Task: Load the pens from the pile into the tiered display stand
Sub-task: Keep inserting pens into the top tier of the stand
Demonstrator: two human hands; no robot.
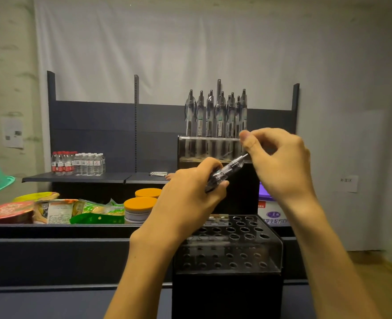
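The clear plastic tiered display stand [268, 247] is glossy and smooth, its drilled top catching pale reflections. The transparent plastic pens [215, 116] standing in the upper clear tier shine likewise, each with a paper-like white label. The dark blue-grey metal shelving [93, 125] looks matt and flat. A white cloth backdrop [167, 47] hangs creased and dull. The green snack packets [98, 214] are shiny film, and the small clear plastic water bottles [77, 163] gleam.
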